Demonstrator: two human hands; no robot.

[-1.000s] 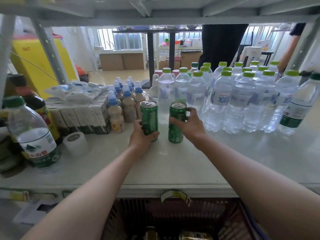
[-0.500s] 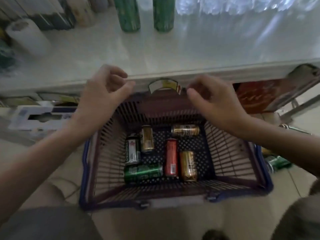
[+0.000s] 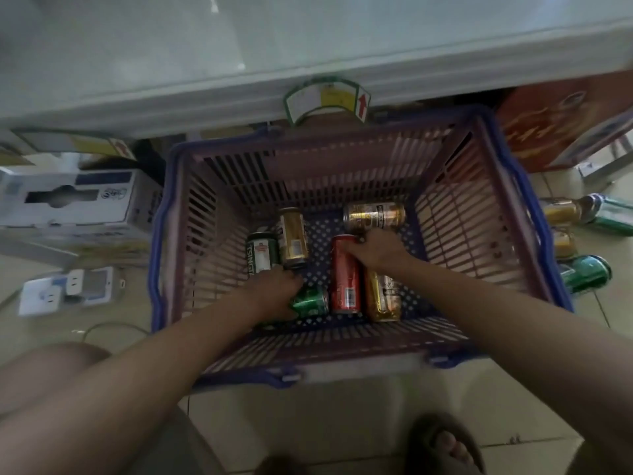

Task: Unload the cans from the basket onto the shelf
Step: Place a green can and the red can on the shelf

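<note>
Here, your left hand [image 3: 274, 292] closes on the green can [image 3: 310, 301], your right hand [image 3: 376, 250] on the red can [image 3: 346, 274]; next, lift both clear of the basket [image 3: 544, 234] onto the shelf [image 3: 205, 46].

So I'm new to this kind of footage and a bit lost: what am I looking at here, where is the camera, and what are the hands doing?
No machine here: a person wears a camera on the head, looking down at their own two bare arms. Below them a purple basket with a blue rim stands on the floor, in front of a pale shelf. Six cans lie in it. The left hand is on a green can lying near the front. The right hand has its fingers around the top end of a red can. Neither can looks lifted yet. Gold cans, one at the back, and a green and white can lie untouched. More cans lie on the floor to the right.
</note>
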